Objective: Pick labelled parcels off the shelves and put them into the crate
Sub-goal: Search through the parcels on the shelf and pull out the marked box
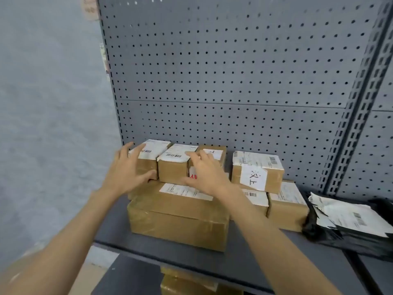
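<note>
1. A person faces a grey shelf point(212, 258) with a pegboard back point(223, 71), both bare arms stretched towards a pile of brown cardboard boxes with white labels.
2. The landmark is the big box point(176, 220), lying flat near the shelf's front edge. On top of it stands a row of three small boxes.
3. The left hand point(125, 173) lies against the left small box point(148, 158), fingers spread, thumb at its lower front edge. It is not closed on anything.
4. The right hand point(206, 173) is in front of the right small box point(212, 155), fingers spread and apart, holding nothing.
5. The middle small box point(173, 166) sits between the two hands.
6. Right of the big box are more labelled boxes, one with a handwritten note point(253, 177), then a heap of black mail bags point(348, 220).
7. No crate is in view.
8. Judgement: this is the reaching step, before any lift. Next, the hands likely need to squeeze the row from both ends, raise it level, and turn to the crate.
</note>
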{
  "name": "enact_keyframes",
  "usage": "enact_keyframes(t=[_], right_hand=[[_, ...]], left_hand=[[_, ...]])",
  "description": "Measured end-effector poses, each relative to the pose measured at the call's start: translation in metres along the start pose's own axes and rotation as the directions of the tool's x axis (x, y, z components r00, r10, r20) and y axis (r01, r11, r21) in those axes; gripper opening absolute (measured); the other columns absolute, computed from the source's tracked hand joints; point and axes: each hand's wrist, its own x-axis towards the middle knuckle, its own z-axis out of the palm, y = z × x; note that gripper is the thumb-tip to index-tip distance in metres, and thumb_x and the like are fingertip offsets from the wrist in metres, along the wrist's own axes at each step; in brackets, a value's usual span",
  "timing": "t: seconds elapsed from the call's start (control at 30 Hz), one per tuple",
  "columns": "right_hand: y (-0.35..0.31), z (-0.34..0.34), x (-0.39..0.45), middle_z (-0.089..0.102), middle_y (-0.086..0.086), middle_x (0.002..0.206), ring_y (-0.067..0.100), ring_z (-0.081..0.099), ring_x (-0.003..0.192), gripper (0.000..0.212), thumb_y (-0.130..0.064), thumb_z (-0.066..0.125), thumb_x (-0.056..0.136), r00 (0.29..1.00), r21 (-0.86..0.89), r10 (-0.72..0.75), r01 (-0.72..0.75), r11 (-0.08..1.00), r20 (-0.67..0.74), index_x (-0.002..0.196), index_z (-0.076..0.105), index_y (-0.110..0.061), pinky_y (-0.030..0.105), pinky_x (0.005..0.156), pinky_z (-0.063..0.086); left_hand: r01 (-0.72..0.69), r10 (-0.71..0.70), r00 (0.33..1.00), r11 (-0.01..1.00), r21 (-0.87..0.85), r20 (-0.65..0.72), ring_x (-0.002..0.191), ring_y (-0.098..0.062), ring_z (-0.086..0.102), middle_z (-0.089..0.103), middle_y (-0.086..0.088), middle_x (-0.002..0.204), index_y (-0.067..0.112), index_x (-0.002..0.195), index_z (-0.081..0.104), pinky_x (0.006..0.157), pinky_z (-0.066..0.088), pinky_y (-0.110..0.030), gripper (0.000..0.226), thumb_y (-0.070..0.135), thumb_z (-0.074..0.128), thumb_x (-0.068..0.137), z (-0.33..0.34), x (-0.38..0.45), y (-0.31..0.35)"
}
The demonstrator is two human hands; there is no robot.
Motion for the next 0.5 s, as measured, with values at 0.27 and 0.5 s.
enact_keyframes(t=[0.27, 0.5], right_hand=[[-0.013, 0.024, 0.056, 0.034, 0.01, 0.145, 0.028, 0.025, 0.135, 0.072, -0.048, 0.057, 0.085, 0.999, -0.109, 0.008, -0.004, 0.994, 0.042, 0.144, 0.03, -0.017, 0.04, 0.112, 0.019], [-0.036, 0.039, 0.098, 0.034, 0.014, 0.147, 0.032, 0.017, 0.141, 0.074, -0.056, 0.057, 0.082, 0.988, -0.197, 0.056, -0.027, 0.98, 0.144, 0.137, 0.042, -0.009, 0.046, 0.117, 0.01]], left_hand=[[0.125, -0.105, 0.984, 0.983, -0.131, 0.146, 0.139, -0.029, 0.016, 0.015, -0.01, 0.152, 0.023, 0.147, 0.013, 0.109, 0.027, -0.047, 0.109, 0.051, 0.078, 0.064, 0.026, 0.046, -0.037], [0.123, -0.044, 0.949, 0.963, -0.239, 0.313, 0.12, -0.022, 0.044, 0.046, -0.003, 0.136, 0.019, 0.144, 0.023, 0.091, 0.039, -0.028, 0.112, 0.044, 0.086, 0.055, 0.024, 0.076, -0.058]])
